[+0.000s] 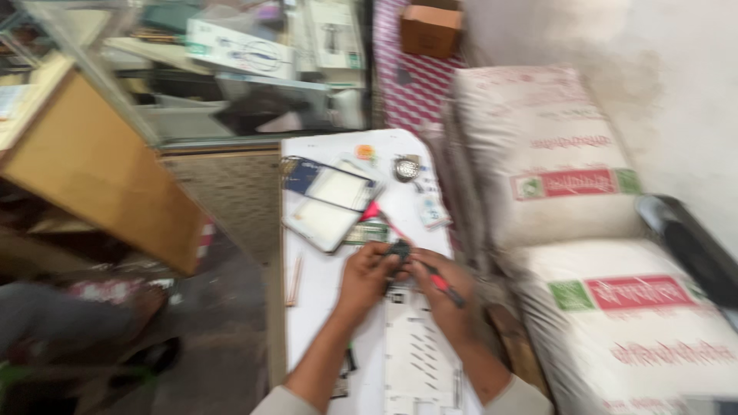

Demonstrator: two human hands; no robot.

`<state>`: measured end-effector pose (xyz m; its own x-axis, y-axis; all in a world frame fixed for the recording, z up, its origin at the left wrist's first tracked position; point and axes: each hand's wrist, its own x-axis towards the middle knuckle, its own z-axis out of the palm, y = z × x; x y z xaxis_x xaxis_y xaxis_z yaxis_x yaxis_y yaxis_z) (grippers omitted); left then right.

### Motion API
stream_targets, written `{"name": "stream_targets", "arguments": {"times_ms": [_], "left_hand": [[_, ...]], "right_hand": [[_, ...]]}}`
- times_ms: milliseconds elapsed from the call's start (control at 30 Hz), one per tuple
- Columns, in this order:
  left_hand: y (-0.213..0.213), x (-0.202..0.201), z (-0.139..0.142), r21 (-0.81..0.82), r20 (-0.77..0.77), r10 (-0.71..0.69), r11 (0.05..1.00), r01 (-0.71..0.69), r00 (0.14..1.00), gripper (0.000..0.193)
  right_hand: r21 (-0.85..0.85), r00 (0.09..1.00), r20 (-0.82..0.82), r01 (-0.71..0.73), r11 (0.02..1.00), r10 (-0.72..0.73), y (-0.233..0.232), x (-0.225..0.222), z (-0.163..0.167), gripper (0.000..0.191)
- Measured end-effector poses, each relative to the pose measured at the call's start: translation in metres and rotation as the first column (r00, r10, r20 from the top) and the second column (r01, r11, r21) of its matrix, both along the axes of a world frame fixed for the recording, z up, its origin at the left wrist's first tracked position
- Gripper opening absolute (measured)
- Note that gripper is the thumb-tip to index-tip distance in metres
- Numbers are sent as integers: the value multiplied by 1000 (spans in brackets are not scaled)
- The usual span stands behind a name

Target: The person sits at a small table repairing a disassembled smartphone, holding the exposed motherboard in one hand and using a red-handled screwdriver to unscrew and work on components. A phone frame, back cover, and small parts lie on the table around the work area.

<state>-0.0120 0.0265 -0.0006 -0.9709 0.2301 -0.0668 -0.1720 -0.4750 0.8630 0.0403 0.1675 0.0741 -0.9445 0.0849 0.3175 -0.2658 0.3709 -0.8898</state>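
So I'm mid-repair at the white worktable (323,284), poking at a small dark part (399,250) that sits just in front of the long white panel (419,353) lying between my forearms. My left hand (367,275) is curled tight around that part, pinching it steady. My right hand (444,288) is closed on a red-handled tool (444,286), the tip right at the part. Looks to me like I'm at the prying or unscrewing stage, so what it calls for is a steady tip and a firm pinch. Beyond the part lie two phone screen panels (332,201); right of the table, stacked white sacks (615,307). Bit blurry, sorry.
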Motion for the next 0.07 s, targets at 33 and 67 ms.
{"name": "stream_targets", "arguments": {"times_ms": [33,67], "left_hand": [[-4,-2,4,9,-9,25,1000,-25,1000,16],[-42,22,6,-28,-31,102,994,-102,994,16]], "right_hand": [[27,998,64,-25,999,23,-2,6,17,23],[-10,994,43,-102,995,102,-12,53,33,23]]}}
